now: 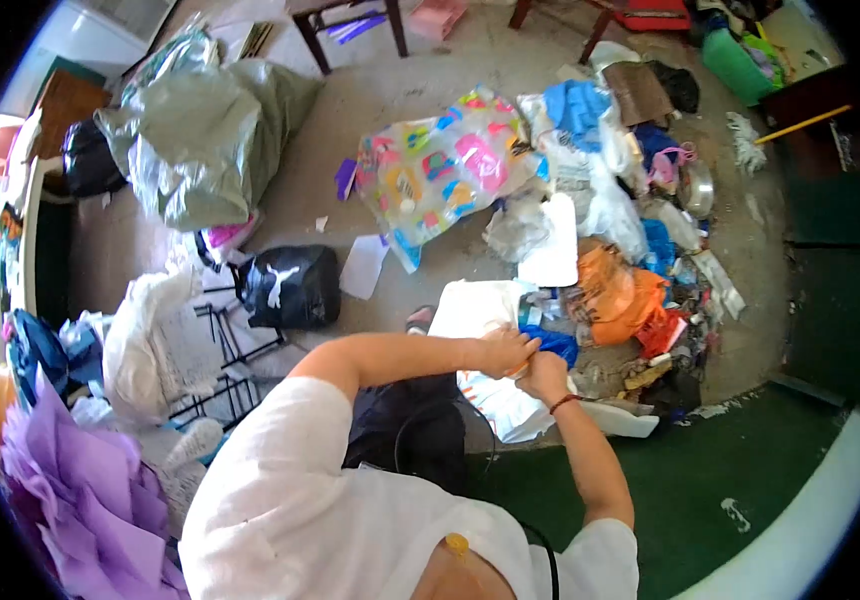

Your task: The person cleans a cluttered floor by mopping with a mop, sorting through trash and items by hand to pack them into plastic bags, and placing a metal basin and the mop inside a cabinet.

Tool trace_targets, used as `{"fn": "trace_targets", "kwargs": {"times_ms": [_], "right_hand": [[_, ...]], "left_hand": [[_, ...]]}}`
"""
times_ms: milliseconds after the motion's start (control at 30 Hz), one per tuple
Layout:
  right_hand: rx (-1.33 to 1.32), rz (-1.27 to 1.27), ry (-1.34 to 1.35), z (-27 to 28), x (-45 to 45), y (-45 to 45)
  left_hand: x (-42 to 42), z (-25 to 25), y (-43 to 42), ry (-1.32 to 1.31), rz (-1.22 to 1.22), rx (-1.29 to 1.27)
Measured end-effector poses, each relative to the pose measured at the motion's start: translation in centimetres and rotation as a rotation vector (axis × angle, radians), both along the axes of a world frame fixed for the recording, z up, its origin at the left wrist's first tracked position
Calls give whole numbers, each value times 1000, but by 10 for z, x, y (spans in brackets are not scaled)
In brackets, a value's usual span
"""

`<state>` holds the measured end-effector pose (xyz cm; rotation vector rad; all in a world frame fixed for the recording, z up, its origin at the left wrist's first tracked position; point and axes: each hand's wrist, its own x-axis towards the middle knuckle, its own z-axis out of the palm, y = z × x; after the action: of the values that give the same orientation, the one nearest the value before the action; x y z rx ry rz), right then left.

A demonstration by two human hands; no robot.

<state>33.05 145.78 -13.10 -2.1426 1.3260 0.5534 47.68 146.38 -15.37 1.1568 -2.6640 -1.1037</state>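
Head view: L hand [505,352] & R hand [547,376] meet, curled, at crumpled blue plastic [560,346] nr. orange plastic bag [625,312]; can't tell what's gripped. Green plastic tub [728,72] holds lime-green stuff [764,58].

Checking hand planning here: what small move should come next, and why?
I'd probably ease the right hand slightly away from the left hand: they're close together at the blue plastic, and whatever they may grip between them is mostly hidden, so parting them could expose it.
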Motion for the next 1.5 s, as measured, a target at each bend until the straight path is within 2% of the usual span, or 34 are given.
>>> {"fn": "trace_targets", "kwargs": {"times_ms": [100, 200, 233, 267, 333, 367, 400, 433, 467, 533, 600, 633, 700, 733, 767, 833, 867, 900, 933, 1000, 1133, 1200, 1233, 1267, 1333, 1367, 1500], "right_hand": [[-58, 36, 32, 18, -2, 2], [-10, -64, 138, 45, -4, -3], [-13, -98, 184, 52, -6, -4], [-27, -145, 198, 62, -8, -6], [-31, -191, 233, 82, -10, -13], [-38, -192, 235, 86, -13, -18], [-42, -310, 261, 84, -17, -25], [-32, -432, 286, 83, -12, -36], [-22, -434, 287, 85, -12, -46], [-19, -489, 302, 82, -12, -67], [5, -523, 323, 85, -5, -89], [0, -536, 321, 83, -2, -100], [23, -538, 267, 69, 2, -127], [65, -589, 238, 51, -3, -139], [44, -527, 276, 102, 36, -163], [107, -532, 328, 66, 36, -194], [100, -590, 291, 59, 44, -211], [89, -595, 273, 75, 63, -233], [72, -602, 254, 101, 89, -256], [63, -559, 232, 111, 112, -301], [-37, -454, 148, 123, 153, -381], [-41, -422, 101, 110, 161, -413], [-121, -393, 94, 108, 169, -426], [-200, -369, 90, 106, 179, -439], [-193, -403, 79, 114, 205, -465], [-228, -428, 71, 113, 214, -476], [-250, -547, 51, 131, 271, -507]], "left_hand": [[46, 75, -12, 44, 49, 10], [119, 135, -26, 219, 306, 310], [141, 124, -29, 100, 330, 323], [171, 117, -28, 274, 434, 351], [227, 130, -36, 269, 606, 469], [252, 129, -34, 166, 722, 446], [277, 116, -31, 155, 808, 375], [314, 131, -34, 76, 917, 369], [337, 115, -33, 181, 938, 413], [364, 134, -45, 341, 973, 606], [382, 198, -87, 396, 923, 815], [393, 200, -107, 396, 936, 814], [422, 206, -145, 514, 1114, 677], [431, 224, -169, 478, 1154, 582], [446, 223, -189, 451, 1209, 522], [485, 207, -231, 421, 1299, 436], [504, 193, -247, 332, 1288, 339], [523, 190, -267, 246, 1268, 237], [535, 203, -287, 250, 1294, 222], [548, 235, -320, -10, 1200, -2], [593, 247, -375, 27, 1246, -58], [614, 258, -408, -30, 1235, -146], [621, 273, -427, -29, 1250, -96], [636, 269, -445, -26, 1240, -95], [674, 254, -492, -52, 1157, -351], [695, 241, -518, -139, 1154, -390], [755, 226, -622, -207, 1083, -404]]}}
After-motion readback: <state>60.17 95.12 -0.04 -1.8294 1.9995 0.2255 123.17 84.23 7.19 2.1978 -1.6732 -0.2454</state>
